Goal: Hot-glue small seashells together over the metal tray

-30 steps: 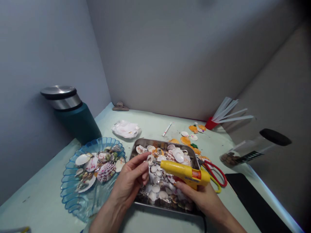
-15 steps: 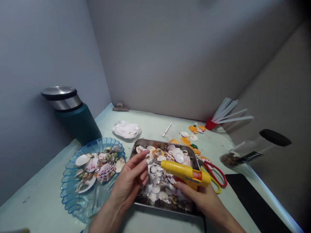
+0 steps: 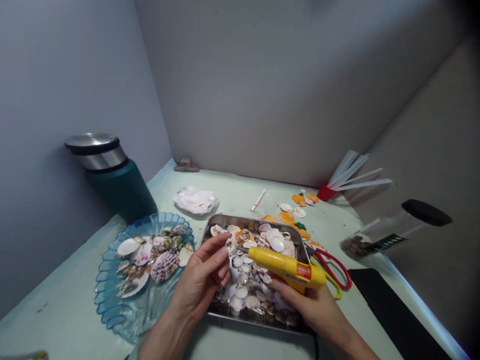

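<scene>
My right hand [image 3: 305, 300] is wrapped round the grip of a yellow hot glue gun [image 3: 279, 262]. Its nozzle points left at the fingertips of my left hand [image 3: 206, 267]. Thumb and forefinger there pinch a small pale shell [image 3: 231, 245], partly hidden behind the fingers. Beneath both hands lies a metal tray [image 3: 258, 325] with many shells, mostly small white ones [image 3: 242, 291] in front and larger patterned ones behind.
Left of the tray stands a blue scalloped dish [image 3: 107, 285] of shells, with a teal bottle [image 3: 120, 190] behind it. On the right are scissors [image 3: 337, 265], orange shells [image 3: 287, 218], a red cup [image 3: 326, 192] of glue sticks, a jar [image 3: 390, 230] and a black slab [image 3: 386, 305].
The glue gun's nozzle has drawn back very slightly to the right from the small shell. Both hands otherwise keep their places and grips.
</scene>
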`<state>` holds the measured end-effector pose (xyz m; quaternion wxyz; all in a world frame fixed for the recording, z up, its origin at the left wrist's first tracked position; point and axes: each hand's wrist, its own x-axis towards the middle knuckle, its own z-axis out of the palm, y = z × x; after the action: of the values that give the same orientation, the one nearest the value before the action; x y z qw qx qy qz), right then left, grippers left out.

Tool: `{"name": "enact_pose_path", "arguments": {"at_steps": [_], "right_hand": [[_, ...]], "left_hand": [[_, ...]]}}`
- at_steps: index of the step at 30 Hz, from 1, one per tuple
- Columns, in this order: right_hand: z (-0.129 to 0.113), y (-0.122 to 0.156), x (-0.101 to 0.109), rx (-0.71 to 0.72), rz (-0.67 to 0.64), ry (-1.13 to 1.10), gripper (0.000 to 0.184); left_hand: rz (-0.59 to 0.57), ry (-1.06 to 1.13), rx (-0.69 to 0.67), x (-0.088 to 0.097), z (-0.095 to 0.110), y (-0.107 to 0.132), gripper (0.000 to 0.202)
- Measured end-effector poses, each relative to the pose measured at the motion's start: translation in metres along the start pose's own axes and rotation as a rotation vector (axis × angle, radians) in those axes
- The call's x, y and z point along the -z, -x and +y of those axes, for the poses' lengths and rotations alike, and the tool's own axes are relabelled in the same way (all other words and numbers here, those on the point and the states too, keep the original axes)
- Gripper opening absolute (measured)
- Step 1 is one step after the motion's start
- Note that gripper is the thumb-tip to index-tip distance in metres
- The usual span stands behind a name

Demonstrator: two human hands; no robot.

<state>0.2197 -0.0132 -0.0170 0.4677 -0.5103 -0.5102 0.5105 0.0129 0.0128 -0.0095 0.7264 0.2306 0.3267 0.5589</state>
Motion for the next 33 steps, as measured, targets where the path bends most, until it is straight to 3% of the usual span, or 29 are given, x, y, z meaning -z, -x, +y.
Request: {"name": "enact_pose_path", "arguments": {"at_steps": [10,33], "right_hand": [[-0.0001,-0.0009,0.0035,0.058,-0.047,0.076,0.021],[-0.0022,0.0013,0.001,0.043,0.005,0.078,0.02]], "left_hand": [[0.007,-0.022,-0.022,-0.0014,-0.0002,0.0006,0.032],[0.02,-0.021,-0.031,-0.0021,-0.0003,-0.0001,0.037]]}}
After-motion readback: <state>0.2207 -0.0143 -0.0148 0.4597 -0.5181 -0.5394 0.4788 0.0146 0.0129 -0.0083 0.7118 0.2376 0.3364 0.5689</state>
